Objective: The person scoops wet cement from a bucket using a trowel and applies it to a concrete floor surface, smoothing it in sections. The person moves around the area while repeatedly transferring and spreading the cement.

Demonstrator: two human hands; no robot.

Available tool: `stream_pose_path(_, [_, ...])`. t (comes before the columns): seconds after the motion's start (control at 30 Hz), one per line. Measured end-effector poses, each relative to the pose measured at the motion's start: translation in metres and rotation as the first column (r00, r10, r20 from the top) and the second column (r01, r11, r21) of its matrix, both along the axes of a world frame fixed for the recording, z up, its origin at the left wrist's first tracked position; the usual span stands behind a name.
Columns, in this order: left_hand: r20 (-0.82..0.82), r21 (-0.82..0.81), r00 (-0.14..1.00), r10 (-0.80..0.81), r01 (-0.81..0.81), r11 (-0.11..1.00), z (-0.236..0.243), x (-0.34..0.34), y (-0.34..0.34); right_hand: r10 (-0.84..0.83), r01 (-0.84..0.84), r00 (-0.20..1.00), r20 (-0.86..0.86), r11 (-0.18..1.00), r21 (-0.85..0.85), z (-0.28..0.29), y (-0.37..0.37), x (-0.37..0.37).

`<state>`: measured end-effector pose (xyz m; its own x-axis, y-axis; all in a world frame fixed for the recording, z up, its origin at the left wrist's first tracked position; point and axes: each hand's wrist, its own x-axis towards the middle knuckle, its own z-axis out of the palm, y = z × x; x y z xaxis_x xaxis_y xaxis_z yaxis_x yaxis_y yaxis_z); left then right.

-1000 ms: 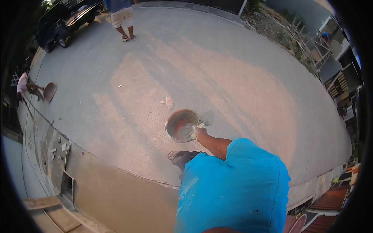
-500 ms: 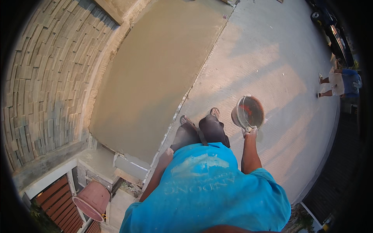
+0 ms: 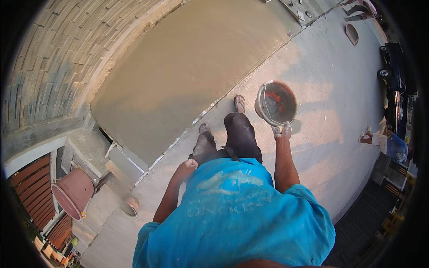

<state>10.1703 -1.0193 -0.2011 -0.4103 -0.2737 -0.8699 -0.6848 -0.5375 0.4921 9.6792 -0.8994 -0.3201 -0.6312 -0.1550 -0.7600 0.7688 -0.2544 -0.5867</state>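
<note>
My right hand [image 3: 282, 130] is closed on the wire handle of a dark round bucket [image 3: 273, 117], and a pale grip shows in the palm. The bucket hangs tilted ahead of me, its mouth toward me; reddish and grey smears coat its inside. Beside my hip, my left hand [image 3: 190, 164] looks closed, close to my blue shirt [image 3: 232, 210]. Whatever it may hold is hidden. Below are my sandalled feet, the right [image 3: 239, 103] ahead of the left [image 3: 205, 128].
Left of me lies a smooth, wet-looking cement slab [image 3: 178, 76] with a raised edge, against a stone-clad wall [image 3: 49, 67]. A reddish tub [image 3: 73, 192] and small bucket [image 3: 130, 207] stand lower left. Another person [image 3: 393, 146] and a dark vehicle [image 3: 395, 85] are right.
I have stepped forward, the right foot now leading. The bucket has swung a little up and left with my right hand. The small bucket at lower left and a far basin have come into view.
</note>
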Motion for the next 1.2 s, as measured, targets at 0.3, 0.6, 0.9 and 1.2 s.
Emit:
stream_pose_path(0.3, [0.077,0.164,0.971,0.227,-0.237,0.958,-0.027,-0.082,0.004,0.178,-0.163,0.967,0.185,0.982,-0.096,-0.06,-0.123,-0.114])
stream_pose_path(0.6, [0.11,0.221,0.955,0.277,-0.295,0.93,-0.04,-0.162,0.026,0.377,-0.334,0.926,0.023,0.788,0.517,-0.099,-0.209,-0.169])
stream_pose_path(0.9, [0.04,0.524,0.847,0.53,-0.469,0.711,-0.093,-0.175,0.041,0.704,-0.606,0.704,-0.1,0.667,0.433,-0.081,-0.296,-0.116])
stream_pose_path(1.2, [-0.129,-0.018,0.223,0.966,-0.975,0.223,-0.249,-0.196,0.04,0.923,-0.979,-0.189,-0.336,-0.149,0.141,-0.17,-0.31,-0.004])
